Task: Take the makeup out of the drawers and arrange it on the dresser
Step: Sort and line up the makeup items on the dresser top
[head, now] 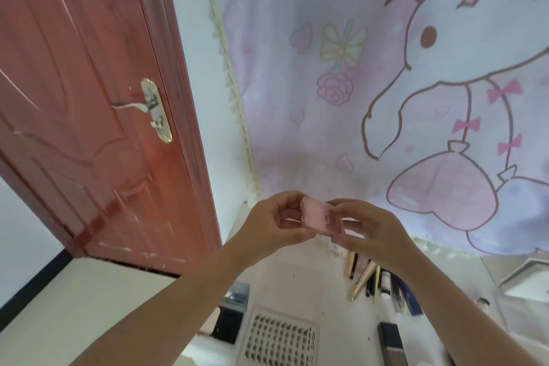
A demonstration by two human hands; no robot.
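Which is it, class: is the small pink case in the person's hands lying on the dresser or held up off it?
Held up. The pink case is pinched between the left hand and right hand, above the dresser top.

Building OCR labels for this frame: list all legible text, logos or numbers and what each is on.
None can be read for sure.
Lash tray: dark print along its right edge, too small and sideways to read.
Pink compact, held by left hand and right hand: small emblem on the lid, blurred.
Pens and tubes: no legible labels.
Cartoon cloth: pictures only.
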